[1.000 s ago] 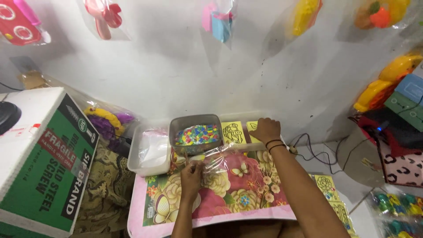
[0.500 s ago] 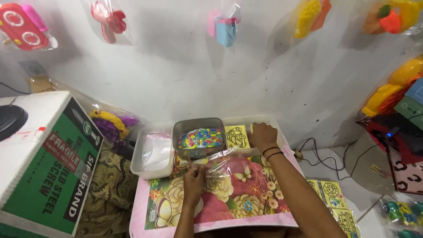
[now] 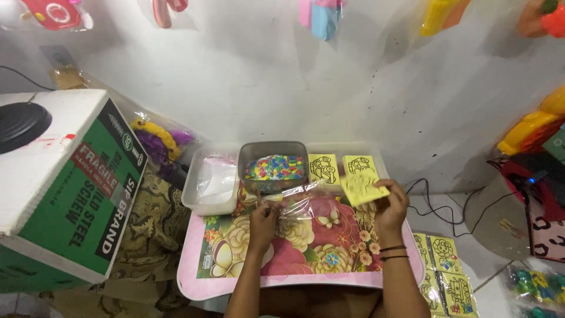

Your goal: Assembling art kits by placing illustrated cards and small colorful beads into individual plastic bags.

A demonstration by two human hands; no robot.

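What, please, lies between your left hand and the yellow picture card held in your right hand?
In the head view, a crinkled clear plastic bag spans the gap between the left hand and the yellow card, over the floral tray.

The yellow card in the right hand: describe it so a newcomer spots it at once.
Find the floral tray table by the white wall. Above its far right corner the right hand lifts a yellow card with a line drawing. Similar yellow cards lie flat in the clear tray behind it; this one alone is tilted, off the surface, in a grip.
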